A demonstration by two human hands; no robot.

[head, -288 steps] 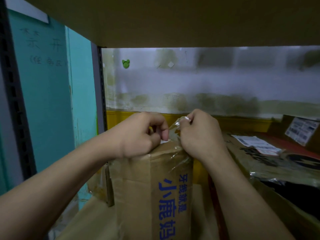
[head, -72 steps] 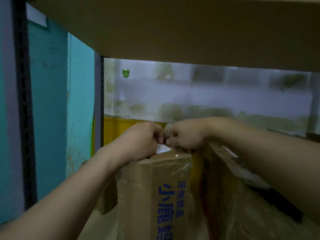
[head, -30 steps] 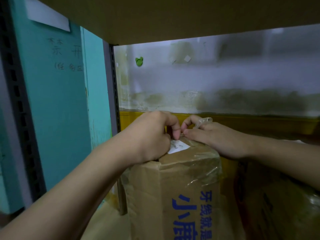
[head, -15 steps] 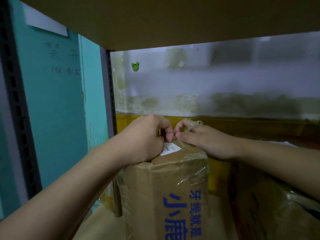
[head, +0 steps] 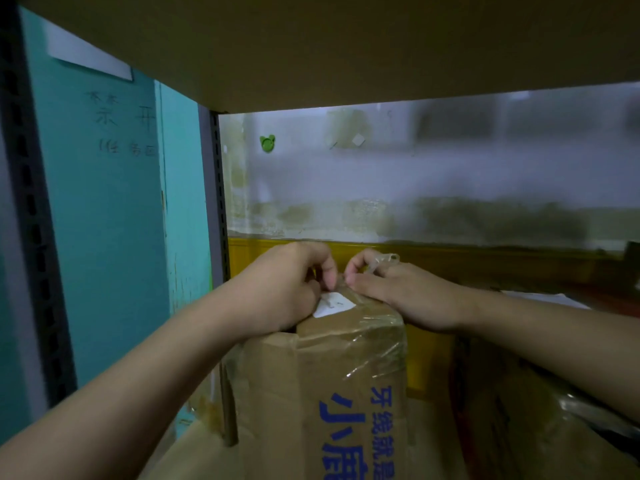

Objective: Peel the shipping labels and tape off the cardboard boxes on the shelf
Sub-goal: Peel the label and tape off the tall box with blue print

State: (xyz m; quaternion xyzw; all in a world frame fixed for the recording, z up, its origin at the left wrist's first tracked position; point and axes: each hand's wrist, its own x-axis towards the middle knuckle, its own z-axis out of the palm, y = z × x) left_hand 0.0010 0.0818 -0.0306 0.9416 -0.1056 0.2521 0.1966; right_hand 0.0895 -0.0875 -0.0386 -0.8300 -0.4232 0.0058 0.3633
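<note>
Two hands meet on top of the upright cardboard box (head: 332, 393) on the shelf (head: 346, 46). The left hand (head: 280, 289) is curled tight, its forefinger tip down on the far edge of the white label (head: 332, 304), pinching at it as best I can tell. The right hand (head: 405, 296) now lies low along the box top, where seconds ago it stood up tugging a strip. Its thumb and forefinger are hooked narrow, a crumpled wad of clear tape (head: 384, 259) caught in the fingers. More of the label shows than before, yet it is still stuck flat just beneath the fingers, so I judge the top strip partly off and the label barely started. Wrinkled film still wraps the box corner below the fingers. Further below them, blue print (head: 346, 427) runs down the box face: "小鹿" in large characters and "牙线就是" in a smaller column. The label's print is too small to read. Well to the left of the fingers, a teal panel (head: 104, 202) carries faint handwriting, one character perhaps "开". To their right, another box (head: 519, 427) sits in shadow.
</note>
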